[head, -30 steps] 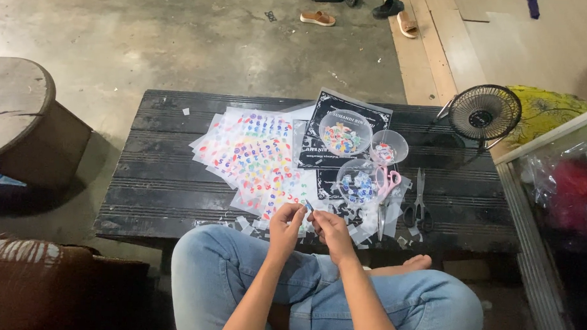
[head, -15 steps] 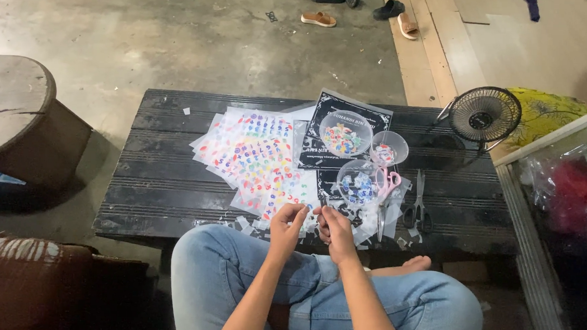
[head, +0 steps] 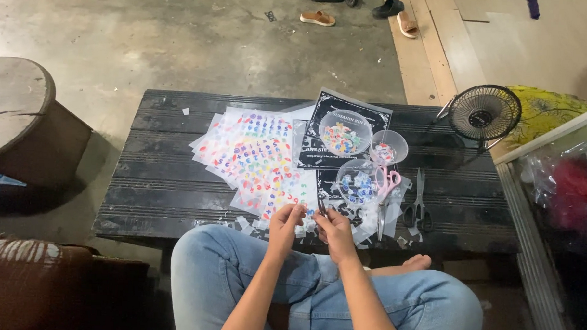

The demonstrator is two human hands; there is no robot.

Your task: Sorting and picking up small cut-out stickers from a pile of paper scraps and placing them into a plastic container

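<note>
Left hand (head: 286,222) is pinching a small cut-out piece (head: 303,213); right hand (head: 335,230) is gripping small scissors (head: 321,207) beside it, above the black table (head: 169,187) near sticker sheets (head: 258,157).

A small clear cutout piece (head: 303,214) sits pinched between the fingertips of the left hand (head: 285,224) and the right hand (head: 335,231), at the near edge of the table, just near of the colourful letter sheets. It is too tiny to tell its colour or shape.
</note>
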